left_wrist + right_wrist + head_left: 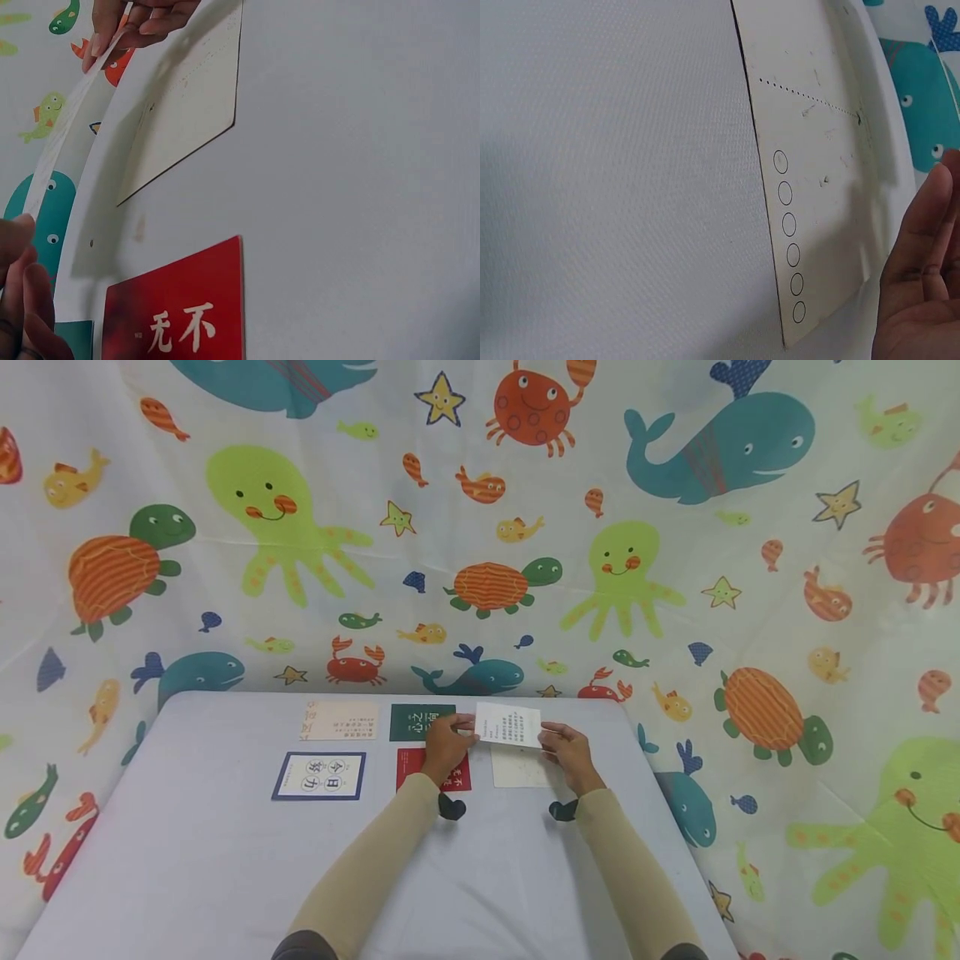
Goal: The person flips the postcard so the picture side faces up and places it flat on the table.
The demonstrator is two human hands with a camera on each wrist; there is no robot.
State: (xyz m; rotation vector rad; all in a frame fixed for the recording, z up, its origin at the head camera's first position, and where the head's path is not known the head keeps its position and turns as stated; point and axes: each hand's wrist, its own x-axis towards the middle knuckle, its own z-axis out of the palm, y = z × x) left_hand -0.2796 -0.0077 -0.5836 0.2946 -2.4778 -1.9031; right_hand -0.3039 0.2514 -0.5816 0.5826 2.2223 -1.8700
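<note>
A white postcard (508, 725) with lines of dark print is held up off the table between both hands. My left hand (447, 747) pinches its left edge. My right hand (568, 755) pinches the opposite edge. In the left wrist view the postcard (61, 135) appears nearly edge-on. Below it lies a cream postcard (517, 770), its row of small circles and dotted line plain in the right wrist view. Beneath my left wrist, partly covered, is a red postcard (456, 779) with white characters. A dark green postcard (406, 723) lies behind my left hand.
On the left of the white-covered table (187, 843) lie a pale peach card (341, 720) and a white card with a blue border (318, 776). Behind the table's far edge hangs a curtain (450, 527) printed with sea animals.
</note>
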